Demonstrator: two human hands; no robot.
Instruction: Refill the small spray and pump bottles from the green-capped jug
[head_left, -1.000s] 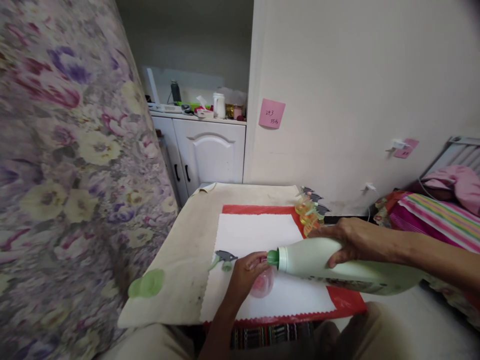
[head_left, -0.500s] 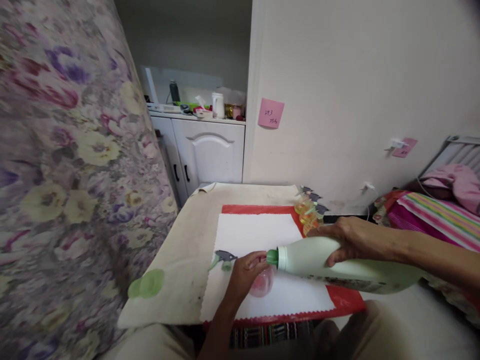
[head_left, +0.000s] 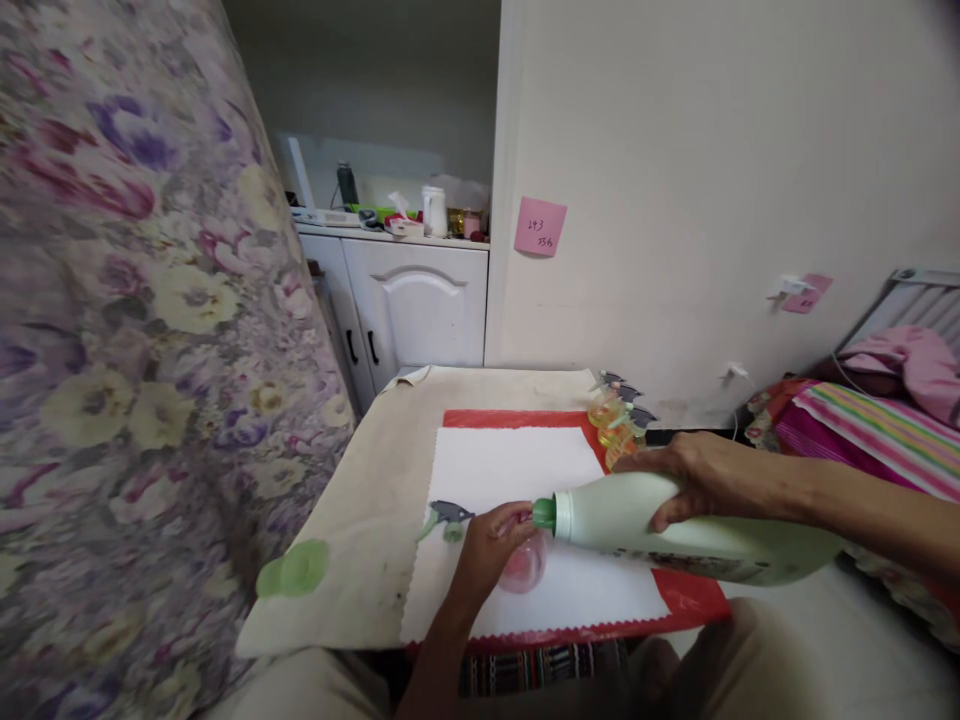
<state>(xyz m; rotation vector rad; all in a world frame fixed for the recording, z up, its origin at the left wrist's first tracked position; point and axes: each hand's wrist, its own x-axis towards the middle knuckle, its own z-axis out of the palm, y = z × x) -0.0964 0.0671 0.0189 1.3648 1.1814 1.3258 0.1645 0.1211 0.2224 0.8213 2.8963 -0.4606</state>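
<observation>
Gripping the big pale green bottle (head_left: pixel 675 530) with my right hand (head_left: pixel 694 478), I have it tipped almost flat, fingers wrapped over its upper body and thumb underneath. Its green neck (head_left: pixel 545 513) points toward my left hand (head_left: pixel 491 545) and sits right at those fingertips. My left hand is closed around a small pink bottle (head_left: pixel 523 565), fingers curled over its top so that only the rounded lower part shows below them; the big bottle's neck meets it just above my left fingers, though I cannot tell whether anything is flowing.

Both bottles are over a white sheet (head_left: pixel 510 470), which lies on a red mat (head_left: pixel 694 605) on a cloth-covered table (head_left: pixel 367 500). Just beyond my left knuckles, a grey spray head (head_left: pixel 448 516) lies on the white sheet. Farther out to the left of those fingers, a round green cap (head_left: pixel 294 569) rests on the table cloth. Past my right fingers, near the wall, stands a cluster of small yellow spray bottles (head_left: pixel 619 420) with grey triggers. A pink note (head_left: pixel 540 227) is stuck on the wall above.
</observation>
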